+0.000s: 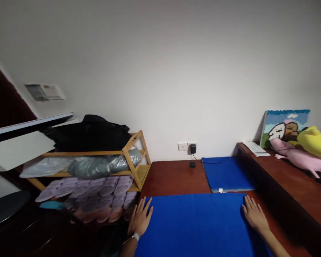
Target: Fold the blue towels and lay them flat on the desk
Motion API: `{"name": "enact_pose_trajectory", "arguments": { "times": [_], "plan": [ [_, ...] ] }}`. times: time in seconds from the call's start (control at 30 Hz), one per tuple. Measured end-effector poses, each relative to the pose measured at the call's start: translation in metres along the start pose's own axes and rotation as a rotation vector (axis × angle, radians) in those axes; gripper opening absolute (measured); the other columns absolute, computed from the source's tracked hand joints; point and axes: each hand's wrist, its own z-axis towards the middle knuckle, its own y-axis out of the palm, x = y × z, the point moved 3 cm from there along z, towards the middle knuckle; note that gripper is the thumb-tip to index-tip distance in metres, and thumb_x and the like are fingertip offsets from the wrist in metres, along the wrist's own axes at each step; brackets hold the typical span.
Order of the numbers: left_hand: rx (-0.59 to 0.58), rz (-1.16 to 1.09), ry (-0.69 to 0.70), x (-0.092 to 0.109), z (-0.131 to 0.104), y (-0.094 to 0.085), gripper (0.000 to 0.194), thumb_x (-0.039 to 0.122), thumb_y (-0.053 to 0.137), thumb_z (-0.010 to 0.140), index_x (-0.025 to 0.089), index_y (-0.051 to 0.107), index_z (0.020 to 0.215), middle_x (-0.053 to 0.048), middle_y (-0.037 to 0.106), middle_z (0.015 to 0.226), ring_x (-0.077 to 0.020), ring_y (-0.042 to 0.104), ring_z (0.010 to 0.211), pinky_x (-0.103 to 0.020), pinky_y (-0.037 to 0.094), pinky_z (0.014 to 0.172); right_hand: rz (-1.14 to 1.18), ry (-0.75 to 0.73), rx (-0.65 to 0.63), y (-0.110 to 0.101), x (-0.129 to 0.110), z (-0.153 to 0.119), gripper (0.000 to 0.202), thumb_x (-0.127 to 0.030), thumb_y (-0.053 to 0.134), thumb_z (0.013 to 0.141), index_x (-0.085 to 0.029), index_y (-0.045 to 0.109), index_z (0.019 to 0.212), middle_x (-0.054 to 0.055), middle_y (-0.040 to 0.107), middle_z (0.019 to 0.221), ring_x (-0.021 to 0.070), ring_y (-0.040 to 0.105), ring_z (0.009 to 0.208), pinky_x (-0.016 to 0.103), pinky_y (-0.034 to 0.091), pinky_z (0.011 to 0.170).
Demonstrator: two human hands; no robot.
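A large blue cloth (195, 225) lies spread flat on the reddish-brown tabletop (176, 176). At its far left corner my left hand (141, 217) rests palm down, fingers apart, with a watch on the wrist. My right hand (255, 216) lies flat at the far right corner, its fingers stretched out. Neither hand grips anything. Just beyond the cloth, a folded blue cloth (227, 173) sits on the table near the wall, with a small white tag (220, 190) at its near edge.
A wooden rack (141, 160) at left holds a black bag (91, 134), plastic-wrapped items and several purple slippers (109, 185). A black plug (193, 148) sits in the wall socket. On the raised ledge at right are a pink plush toy (299, 155), a yellow one (314, 141) and a picture (286, 125).
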Motion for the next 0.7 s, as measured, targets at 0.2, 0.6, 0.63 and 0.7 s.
{"name": "enact_pose_trajectory", "arguments": {
  "times": [0.2,0.6,0.63,0.7],
  "plan": [
    [0.024,-0.037,0.007,-0.001,-0.003,0.002,0.055,0.046,0.039,0.102,0.030,0.043,0.155,-0.006,0.037,0.166,-0.0240,0.034,0.152,-0.048,0.026,0.125,0.003,-0.283,-0.129,0.017,-0.194,-0.041,0.074,-0.051,0.019,0.098,-0.011,0.035,0.159,0.007,0.030,0.166,0.0275,0.020,0.156,0.050,0.017,0.129],
    [0.002,-0.034,0.001,0.002,-0.003,-0.002,0.055,0.046,0.038,0.103,0.030,0.042,0.156,-0.007,0.035,0.166,-0.0232,0.033,0.153,-0.048,0.026,0.125,-0.023,-0.333,-0.361,0.054,-0.259,-0.056,0.073,-0.059,0.018,0.102,-0.018,0.021,0.162,0.003,0.019,0.168,0.0219,0.012,0.157,0.048,0.008,0.129],
    [-0.002,-0.028,0.001,0.002,-0.003,-0.003,0.055,0.046,0.037,0.103,0.030,0.042,0.156,-0.007,0.035,0.166,-0.0232,0.033,0.153,-0.048,0.025,0.125,-0.072,-0.276,-0.336,0.048,-0.226,-0.046,0.073,-0.058,0.018,0.102,-0.017,0.020,0.162,0.003,0.019,0.168,0.0221,0.012,0.158,0.048,0.008,0.129],
    [-0.004,-0.019,0.006,0.002,-0.002,-0.002,0.056,0.046,0.037,0.103,0.029,0.043,0.156,-0.007,0.035,0.166,-0.0232,0.033,0.153,-0.048,0.025,0.125,-0.191,-0.146,-0.303,0.032,-0.153,-0.029,0.073,-0.054,0.020,0.101,-0.015,0.019,0.162,0.003,0.019,0.169,0.0234,0.012,0.158,0.048,0.011,0.129]
  ]
}}
